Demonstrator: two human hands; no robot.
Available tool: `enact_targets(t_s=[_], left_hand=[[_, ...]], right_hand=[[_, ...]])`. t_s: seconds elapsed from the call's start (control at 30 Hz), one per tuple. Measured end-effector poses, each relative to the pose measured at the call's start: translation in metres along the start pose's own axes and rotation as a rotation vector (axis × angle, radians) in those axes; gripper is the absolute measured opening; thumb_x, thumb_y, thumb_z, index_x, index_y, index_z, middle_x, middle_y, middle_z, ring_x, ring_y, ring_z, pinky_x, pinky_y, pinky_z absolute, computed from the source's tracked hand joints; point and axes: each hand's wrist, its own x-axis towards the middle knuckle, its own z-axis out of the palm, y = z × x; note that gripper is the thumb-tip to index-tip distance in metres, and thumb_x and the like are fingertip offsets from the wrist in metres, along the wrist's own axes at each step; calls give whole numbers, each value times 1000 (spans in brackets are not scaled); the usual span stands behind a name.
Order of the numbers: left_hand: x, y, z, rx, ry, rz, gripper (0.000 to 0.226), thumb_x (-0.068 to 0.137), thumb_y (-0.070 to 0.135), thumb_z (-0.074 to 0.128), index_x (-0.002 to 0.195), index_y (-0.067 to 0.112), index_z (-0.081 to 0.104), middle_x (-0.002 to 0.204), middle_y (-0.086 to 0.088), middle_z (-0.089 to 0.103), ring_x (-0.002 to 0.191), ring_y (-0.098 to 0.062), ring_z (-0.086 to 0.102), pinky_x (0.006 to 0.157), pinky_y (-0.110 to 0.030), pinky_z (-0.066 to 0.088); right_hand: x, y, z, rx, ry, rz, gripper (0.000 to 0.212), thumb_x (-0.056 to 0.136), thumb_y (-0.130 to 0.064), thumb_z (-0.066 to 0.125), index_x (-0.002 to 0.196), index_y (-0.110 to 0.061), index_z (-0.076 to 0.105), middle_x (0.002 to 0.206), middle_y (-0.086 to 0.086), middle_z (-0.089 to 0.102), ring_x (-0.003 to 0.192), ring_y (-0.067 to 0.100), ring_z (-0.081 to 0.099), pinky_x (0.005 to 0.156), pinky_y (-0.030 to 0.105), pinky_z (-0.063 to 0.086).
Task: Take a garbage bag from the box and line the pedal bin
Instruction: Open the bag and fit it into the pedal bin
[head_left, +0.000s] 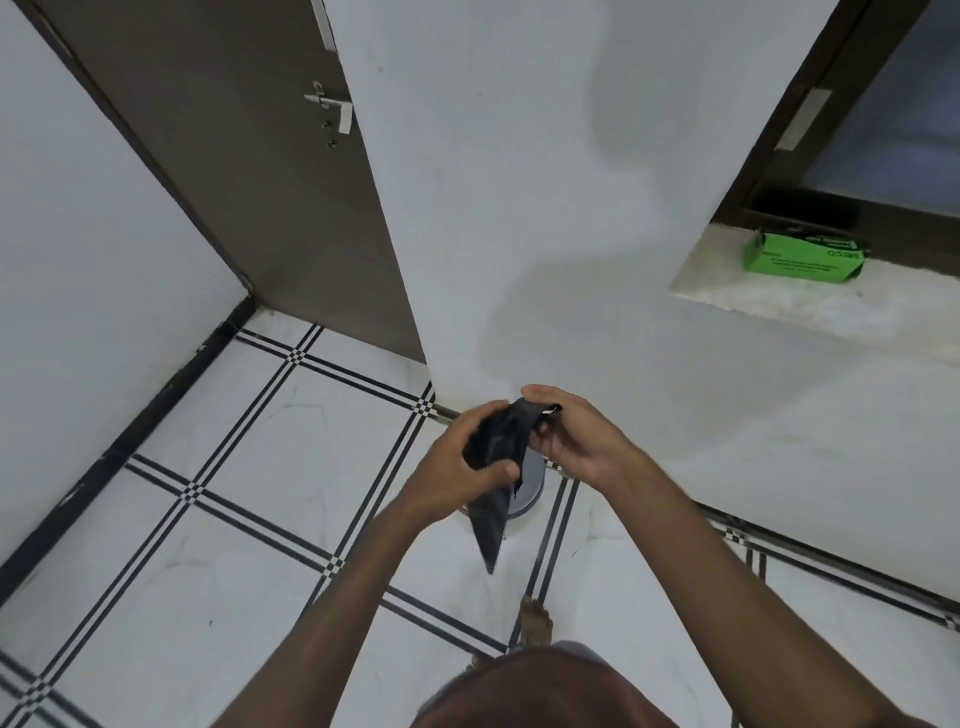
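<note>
A black garbage bag (493, 499), still folded into a narrow strip, hangs between both hands above the floor. My left hand (457, 462) grips its upper middle; my right hand (576, 436) pinches its top edge. Directly below them, mostly hidden by the bag and hands, a small round grey pedal bin (530, 483) stands on the floor by the wall. The green box (802, 257) of bags lies on the window sill at the upper right, well away from both hands.
A white wall corner juts out ahead, with a brown door (270, 171) to its left. The floor is white tile with black stripes. My bare foot (535, 621) stands just in front of the bin. The stone window sill (753, 296) runs along the right wall.
</note>
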Motion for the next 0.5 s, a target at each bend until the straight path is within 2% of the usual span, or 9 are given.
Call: enact_targets(t_s=[0.07, 0.13, 0.17, 0.23, 0.3, 0.37, 0.4, 0.43, 0.5], left_hand=[[8, -1, -3, 39, -70, -32, 85, 73, 37, 83, 143, 40, 35, 139, 22, 46, 128, 4, 44, 99, -12, 43], [19, 3, 0, 77, -36, -5, 90, 71, 45, 83, 145, 42, 31, 139, 19, 49, 128, -4, 48, 105, -31, 46], [23, 7, 2, 70, 7, 15, 90, 72, 48, 81, 146, 43, 29, 139, 18, 49, 127, -5, 49, 105, -34, 47], [32, 17, 4, 68, 133, 82, 90, 78, 53, 73, 150, 41, 21, 141, 14, 44, 127, -3, 46, 102, -27, 46], [37, 23, -3, 109, 300, 224, 70, 89, 46, 63, 148, 32, 29, 135, 8, 47, 125, -6, 48, 97, -24, 47], [44, 22, -18, 200, 434, 381, 30, 97, 27, 57, 126, 22, 57, 117, 6, 60, 108, -9, 59, 87, -32, 53], [48, 21, -26, 209, 455, 403, 16, 97, 21, 57, 111, 18, 66, 105, 7, 65, 96, -10, 63, 79, -36, 55], [53, 20, -35, 174, 459, 387, 12, 96, 18, 59, 99, 17, 70, 96, 8, 67, 86, -11, 65, 72, -38, 55], [63, 15, -54, 50, 444, 286, 10, 93, 18, 63, 91, 16, 73, 89, 8, 70, 76, -13, 68, 69, -39, 57]], right_hand=[[3, -16, 4, 126, -9, 35, 7, 92, -6, 63, 85, -9, 63, 75, 7, 54, 62, 13, 49, 61, 24, 56], [5, -32, 10, 235, 28, 30, 12, 94, -3, 58, 83, -6, 62, 68, 6, 53, 52, 10, 50, 49, 21, 56], [5, -37, 14, 252, 44, 18, 13, 95, -3, 57, 83, -5, 62, 66, 6, 53, 48, 9, 51, 47, 21, 55], [11, -42, 20, 196, 69, -19, 11, 96, -3, 56, 87, -4, 62, 61, 6, 55, 44, 8, 53, 46, 21, 54], [19, -43, 24, 146, 123, -56, 10, 97, -2, 52, 94, -4, 62, 62, 6, 55, 43, 8, 54, 46, 21, 54], [27, -41, 28, 173, 191, -84, 9, 97, -1, 52, 96, -4, 61, 62, 7, 56, 43, 9, 54, 47, 22, 55], [30, -41, 31, 201, 216, -105, 7, 96, -1, 53, 96, -4, 60, 60, 8, 58, 43, 10, 56, 49, 24, 56], [33, -40, 34, 234, 233, -135, 4, 96, -2, 54, 96, -3, 58, 61, 9, 59, 46, 12, 59, 52, 26, 58], [38, -33, 43, 274, 233, -194, 2, 98, -3, 55, 98, -3, 57, 68, 12, 62, 54, 15, 63, 60, 31, 61]])
